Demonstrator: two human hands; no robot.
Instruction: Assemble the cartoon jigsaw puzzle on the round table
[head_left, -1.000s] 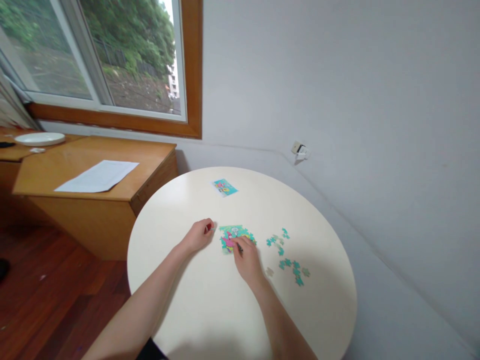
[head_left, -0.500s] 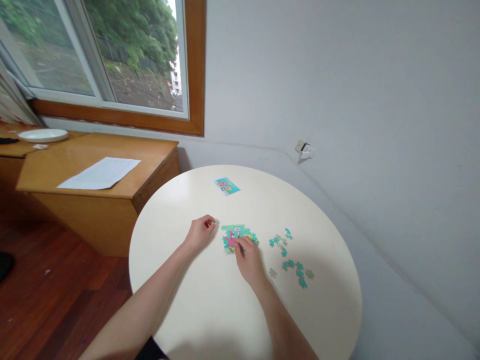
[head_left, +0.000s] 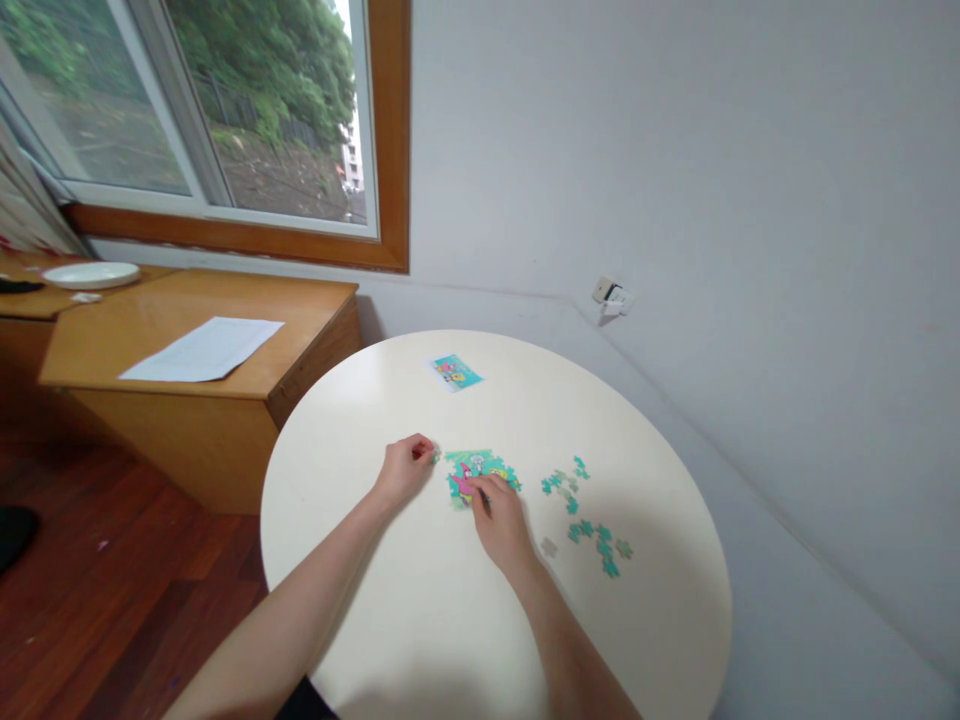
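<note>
A partly assembled jigsaw puzzle (head_left: 463, 472), with a pink figure on teal, lies flat on the round white table (head_left: 420, 600). My left hand (head_left: 406, 468) is just left of it, finger and thumb pinched on a small teal puzzle piece (head_left: 436, 455). The piece is close to the puzzle's left edge, apart from it. Over the puzzle's lower right part, my right hand (head_left: 501, 512) has its fingers curled together, the tips against it. That hand hides part of the picture. Loose puzzle pieces (head_left: 604, 540) lie scattered to the right.
A small picture card (head_left: 457, 372) in matching colours lies at the table's far side. To the left stands a wooden desk (head_left: 172, 415) with a paper sheet (head_left: 206, 350) and a white plate (head_left: 91, 275). Behind the table is a white wall (head_left: 660, 150) with a socket (head_left: 602, 289).
The piece in my left hand has turned from nearly edge-on to showing more of its face. My right hand stays on the puzzle. The view has shifted slightly.
</note>
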